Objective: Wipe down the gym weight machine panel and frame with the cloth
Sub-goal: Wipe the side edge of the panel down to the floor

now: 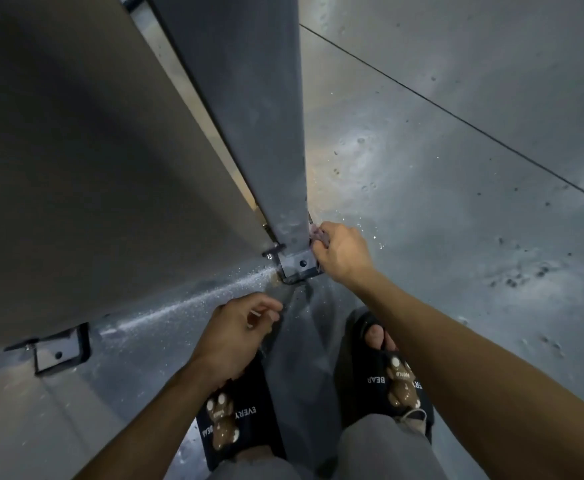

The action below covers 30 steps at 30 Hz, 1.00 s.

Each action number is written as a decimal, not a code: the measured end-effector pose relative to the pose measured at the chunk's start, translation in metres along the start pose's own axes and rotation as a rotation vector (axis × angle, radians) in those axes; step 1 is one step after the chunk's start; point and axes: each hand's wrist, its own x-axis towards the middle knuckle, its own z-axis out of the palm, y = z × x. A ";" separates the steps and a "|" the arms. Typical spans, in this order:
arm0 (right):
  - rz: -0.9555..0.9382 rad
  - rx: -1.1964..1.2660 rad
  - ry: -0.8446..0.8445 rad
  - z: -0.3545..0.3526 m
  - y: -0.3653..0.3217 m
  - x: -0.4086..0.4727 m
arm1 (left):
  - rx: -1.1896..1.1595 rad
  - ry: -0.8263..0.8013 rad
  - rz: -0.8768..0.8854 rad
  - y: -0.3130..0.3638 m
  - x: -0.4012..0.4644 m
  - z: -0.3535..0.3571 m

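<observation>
grey floor [457, 237], frame foot [295, 266], slippers [387, 375]

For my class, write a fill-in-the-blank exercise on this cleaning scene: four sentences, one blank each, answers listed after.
1. The right hand holds the cloth against the ____ end of the grey post.
2. The left hand touches no cloth; it hangs above the person's ____ slipper.
3. Each slipper carries a brown ____ figure.
4. The floor plate at the post's foot has a round ____ in it.

Answers: lower; left; bear; hole
</observation>
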 end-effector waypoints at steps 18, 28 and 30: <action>-0.004 -0.019 0.147 0.055 -0.020 -0.036 | -0.221 0.114 -0.125 0.005 -0.006 0.008; -0.108 0.186 0.021 0.059 -0.035 -0.047 | -0.335 0.252 -0.160 0.001 -0.007 0.003; 0.033 0.146 0.166 0.045 -0.026 -0.042 | -0.336 0.259 -0.167 0.001 -0.007 0.004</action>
